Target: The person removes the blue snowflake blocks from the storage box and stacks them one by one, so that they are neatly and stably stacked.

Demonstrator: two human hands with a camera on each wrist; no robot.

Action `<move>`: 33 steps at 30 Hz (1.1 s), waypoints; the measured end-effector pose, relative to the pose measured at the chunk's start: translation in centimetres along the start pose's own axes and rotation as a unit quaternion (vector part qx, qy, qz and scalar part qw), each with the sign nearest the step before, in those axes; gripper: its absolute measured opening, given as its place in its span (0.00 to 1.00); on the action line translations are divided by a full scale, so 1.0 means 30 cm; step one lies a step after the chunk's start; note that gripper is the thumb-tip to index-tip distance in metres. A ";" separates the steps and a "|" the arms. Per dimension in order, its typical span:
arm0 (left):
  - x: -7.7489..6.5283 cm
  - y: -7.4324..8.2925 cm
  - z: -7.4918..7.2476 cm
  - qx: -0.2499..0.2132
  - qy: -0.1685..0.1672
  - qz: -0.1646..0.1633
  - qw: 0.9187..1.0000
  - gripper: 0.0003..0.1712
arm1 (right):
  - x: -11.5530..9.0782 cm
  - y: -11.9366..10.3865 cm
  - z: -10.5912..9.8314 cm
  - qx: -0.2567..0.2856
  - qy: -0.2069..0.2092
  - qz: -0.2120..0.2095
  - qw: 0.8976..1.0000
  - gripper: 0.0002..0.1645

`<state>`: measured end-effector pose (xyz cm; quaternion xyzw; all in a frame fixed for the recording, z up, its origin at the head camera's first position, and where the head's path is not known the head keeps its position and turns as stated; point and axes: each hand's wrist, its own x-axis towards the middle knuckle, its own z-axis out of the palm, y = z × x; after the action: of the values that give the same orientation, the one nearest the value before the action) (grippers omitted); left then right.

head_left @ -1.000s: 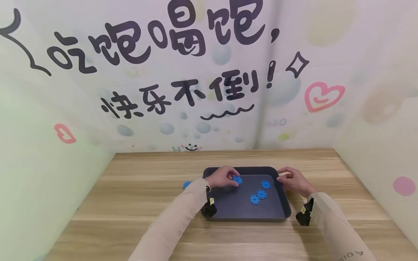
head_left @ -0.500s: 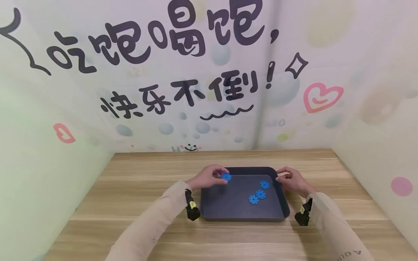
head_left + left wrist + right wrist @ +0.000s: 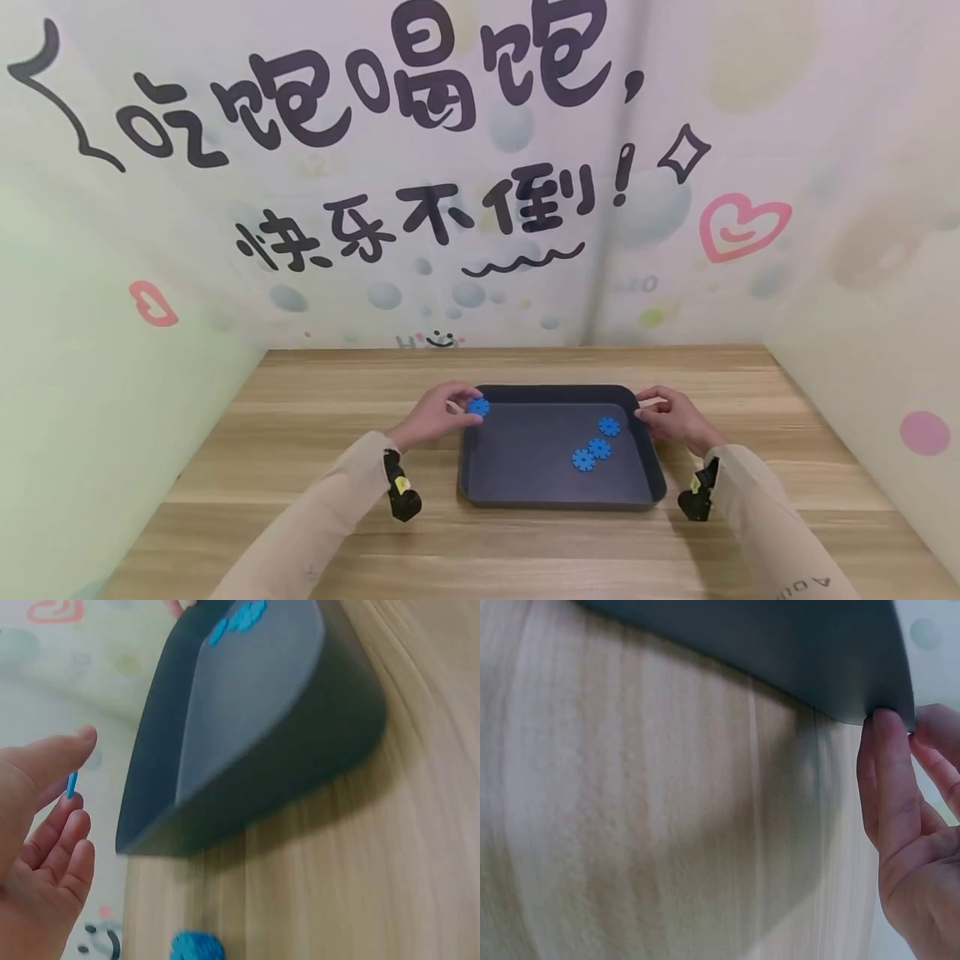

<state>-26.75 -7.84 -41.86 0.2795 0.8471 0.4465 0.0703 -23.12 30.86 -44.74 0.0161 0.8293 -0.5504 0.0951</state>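
Observation:
My left hand (image 3: 438, 412) pinches a blue notched plastic disc (image 3: 478, 407) between thumb and fingers, over the far left corner of a dark grey rectangular tray (image 3: 555, 505). In the left wrist view that disc (image 3: 72, 784) shows edge-on between the fingertips. Three similar blue discs (image 3: 599, 448) lie on the right part of the tray floor, two of them adjoining. My right hand (image 3: 675, 417) holds the tray's far right corner; in the right wrist view its fingers (image 3: 894, 772) rest against the outer wall.
Beside the tray's left end, a small clump of blue pieces (image 3: 196, 946) sits on the wooden table (image 3: 337, 533), hidden behind the left hand in the head view. Printed cloth walls (image 3: 360, 308) close off the back and sides.
My left hand has moved left with the blue disc, from over the tray floor to its far left corner. The right hand and the three discs in the tray stay put.

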 end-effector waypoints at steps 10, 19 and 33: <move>-0.082 -0.031 -0.060 -0.020 0.045 -0.022 0.999 0.20 | 0.003 0.003 -0.006 0.007 -0.003 -0.002 1.000 0.22; -0.104 -0.135 -0.056 0.015 0.096 -0.074 0.992 0.19 | 0.001 0.004 -0.003 0.003 -0.005 -0.002 1.000 0.22; -0.127 -0.203 -0.033 0.029 0.133 -0.110 0.985 0.19 | 0.003 0.005 -0.002 0.001 -0.003 0.001 1.000 0.22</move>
<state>-26.43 -13.30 -46.62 0.1251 0.8871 0.4444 -0.0027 -23.20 30.97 -44.87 0.0158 0.8286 -0.5510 0.0978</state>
